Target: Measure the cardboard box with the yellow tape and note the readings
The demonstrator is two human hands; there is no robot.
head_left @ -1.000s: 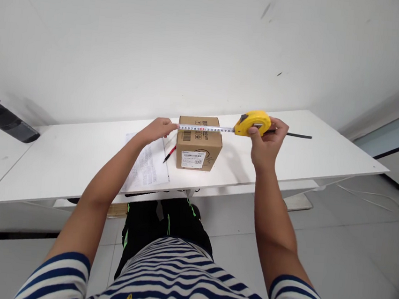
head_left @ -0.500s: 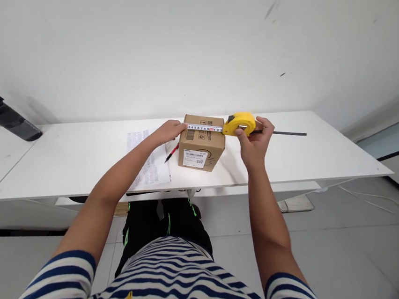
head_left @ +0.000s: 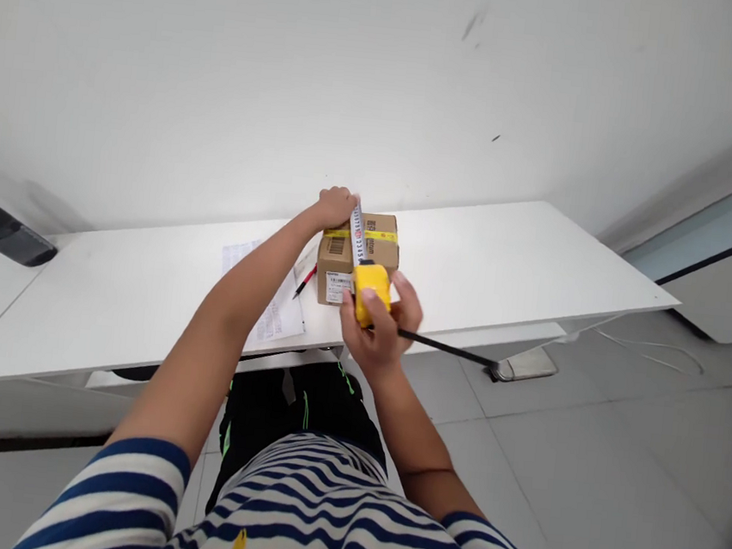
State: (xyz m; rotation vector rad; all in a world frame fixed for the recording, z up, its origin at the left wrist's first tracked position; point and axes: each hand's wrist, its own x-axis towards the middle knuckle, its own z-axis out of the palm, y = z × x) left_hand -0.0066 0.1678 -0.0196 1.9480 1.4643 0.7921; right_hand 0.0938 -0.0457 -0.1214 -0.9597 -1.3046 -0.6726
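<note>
Now, the yellow tape measure is up by the near side of the box, with the right hand closed tight, its grip wrapped round it. Its white blade is the long part; it goes over the box top and points at the wall, far end a bit left. The left hand looks pinched on that end, though the tip is hard to see. If its grip slips, the blade could snap back and nip. If the blade bends, it might sit crooked. The black strap sticks out right and could snag. Left of the box, the pen and paper on the counter could get bumped.
</note>
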